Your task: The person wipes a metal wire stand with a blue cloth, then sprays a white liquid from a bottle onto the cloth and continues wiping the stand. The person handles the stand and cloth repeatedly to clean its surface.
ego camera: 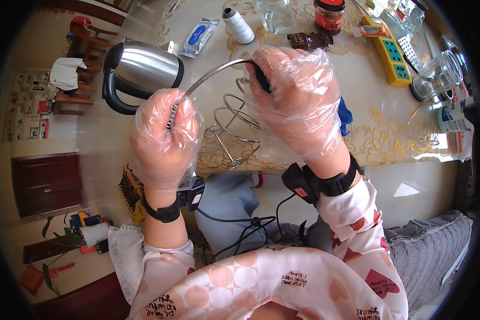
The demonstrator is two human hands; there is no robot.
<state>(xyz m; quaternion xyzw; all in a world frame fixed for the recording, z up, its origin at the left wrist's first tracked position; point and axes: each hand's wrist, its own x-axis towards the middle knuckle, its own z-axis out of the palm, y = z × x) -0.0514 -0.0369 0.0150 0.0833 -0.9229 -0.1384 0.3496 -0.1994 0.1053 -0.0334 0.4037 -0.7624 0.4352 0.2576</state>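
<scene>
A spiral metal wire rack is held up over the patterned tabletop, between both hands. My left hand, in a clear plastic glove, is closed around the lower left end of its curved rod, with a striped dark-and-light piece showing between the fingers. Gloved in the same clear plastic, my right hand grips the rod's upper end together with a dark cloth. Blue cloth also shows beyond that hand's right edge; whether it is the same piece I cannot tell. Black straps with small boxes sit on both wrists.
A steel electric kettle lies left of the hands. Behind them are a wipes packet, a white thread cone, a glass mug and a red-lidded jar. A yellow power strip and glass jar lie right.
</scene>
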